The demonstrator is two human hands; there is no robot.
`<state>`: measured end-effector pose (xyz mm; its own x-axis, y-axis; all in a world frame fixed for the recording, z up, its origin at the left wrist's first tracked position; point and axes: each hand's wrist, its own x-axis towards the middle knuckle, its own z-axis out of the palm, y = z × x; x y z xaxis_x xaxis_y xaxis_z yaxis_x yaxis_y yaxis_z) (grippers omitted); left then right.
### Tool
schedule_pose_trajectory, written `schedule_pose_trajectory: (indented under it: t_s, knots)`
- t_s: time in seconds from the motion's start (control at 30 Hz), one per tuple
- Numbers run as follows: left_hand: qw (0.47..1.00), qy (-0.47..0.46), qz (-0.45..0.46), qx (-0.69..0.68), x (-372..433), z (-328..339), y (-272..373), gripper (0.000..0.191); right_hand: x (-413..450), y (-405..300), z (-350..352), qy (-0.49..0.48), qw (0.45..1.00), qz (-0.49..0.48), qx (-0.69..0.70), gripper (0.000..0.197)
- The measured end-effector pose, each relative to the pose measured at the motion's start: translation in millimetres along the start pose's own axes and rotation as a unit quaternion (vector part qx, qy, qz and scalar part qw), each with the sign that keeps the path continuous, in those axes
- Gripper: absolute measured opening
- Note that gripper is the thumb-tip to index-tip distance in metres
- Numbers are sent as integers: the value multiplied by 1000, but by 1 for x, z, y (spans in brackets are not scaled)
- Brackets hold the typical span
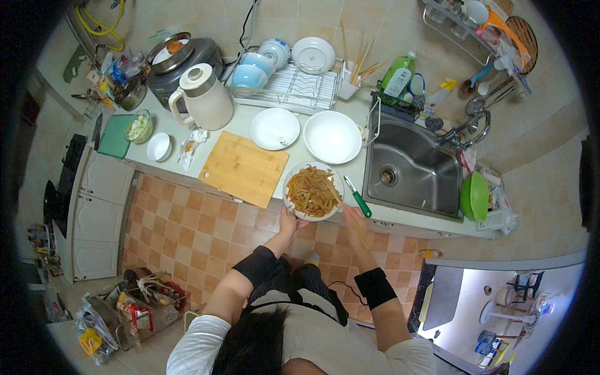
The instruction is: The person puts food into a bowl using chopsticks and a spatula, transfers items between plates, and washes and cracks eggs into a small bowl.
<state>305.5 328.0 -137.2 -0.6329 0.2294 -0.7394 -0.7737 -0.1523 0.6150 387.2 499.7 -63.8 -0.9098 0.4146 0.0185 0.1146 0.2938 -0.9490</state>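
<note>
My left hand [289, 222] grips the near left rim of a white plate [285, 187] heaped with brown cooked strips of food [311, 191]. In my right hand [352, 214] is a pair of wooden chopsticks [334, 191], their tips among the strips on the plate's right side. The plate is at the counter's front edge. Just right of it lies a peeler-like tool with a green handle [362, 205]. A bamboo cutting board [244, 169] is to the left, its near corner past the counter edge. Behind the food stand a white bowl [333, 137] and another white plate [274, 128].
A steel sink [412, 164] is set into the counter at right, with a green basin [475, 196] beside it. Farther left are a white kettle [205, 98], a small white bowl [159, 146] and a glass bowl of pale chunks [139, 127]. A dish rack [290, 101] stands against the wall.
</note>
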Motion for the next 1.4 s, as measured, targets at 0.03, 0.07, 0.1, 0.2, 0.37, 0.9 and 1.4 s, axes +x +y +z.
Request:
schedule_pose_trajectory:
  t_s: [0.03, 0.07, 0.1, 0.2, 0.37, 0.9, 1.4]
  knots:
    - [1000, 0, -3, -10, 0, 0, 0, 34, -1, -2, 0, -2, 1000, -3, 5, 24]
    - [1000, 0, -6, -19, 0, 1, 0, 34, 0, 6, -2, -1, 1000, -3, 4, 24]
    - [1000, -1, -7, -17, -2, 2, 0, 34, 0, 13, -5, 13, 1000, -8, 25, 24]
    - [999, -5, -3, -38, -1, 1, -2, 34, -11, 19, -19, 36, 998, -27, -32, 24]
    - [996, 21, 16, -82, -1, 5, -6, 34, -45, -15, -24, 35, 982, -69, -174, 27]
    - [996, -79, -32, -33, 4, -19, -8, 36, -49, -5, -16, 27, 973, -109, -203, 29]
    - [993, -97, -13, 70, -3, -56, 12, 35, -32, -22, 14, -204, 942, -167, -210, 21]
